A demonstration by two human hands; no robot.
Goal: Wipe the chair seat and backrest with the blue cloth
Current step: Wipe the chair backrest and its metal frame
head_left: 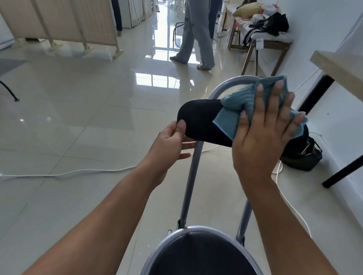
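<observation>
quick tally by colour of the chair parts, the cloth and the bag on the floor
Black: 3 - backrest pad, seat, bag
Blue: 1 - cloth, pressed to the backrest pad by the right hand
Grey: 1 - chair frame
Total: 5

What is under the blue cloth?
The blue cloth lies on the black backrest, pressed there by the right hand. The backrest's right part is covered, so it cannot be seen.

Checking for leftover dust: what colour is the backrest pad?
Black backrest pad, clearest in the head view.
</observation>
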